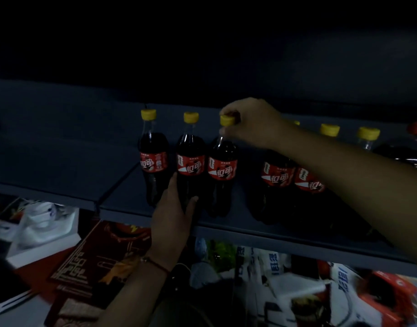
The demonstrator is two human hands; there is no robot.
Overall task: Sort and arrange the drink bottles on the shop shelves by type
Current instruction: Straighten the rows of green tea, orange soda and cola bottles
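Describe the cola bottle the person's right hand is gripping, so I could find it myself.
Look at the dark grey shelf with its row of yellow-capped cola bottles. Count from the left end: it is the third cola bottle, just before a gap in the row. Unlike its neighbours, its yellow cap is pinched by the right hand, while the left hand holds the second cola bottle low down.

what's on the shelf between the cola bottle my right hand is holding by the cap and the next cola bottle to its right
Nothing stands there. In the head view, that stretch of shelf between the held bottle and the next bottle is bare; only the right hand crosses above it.
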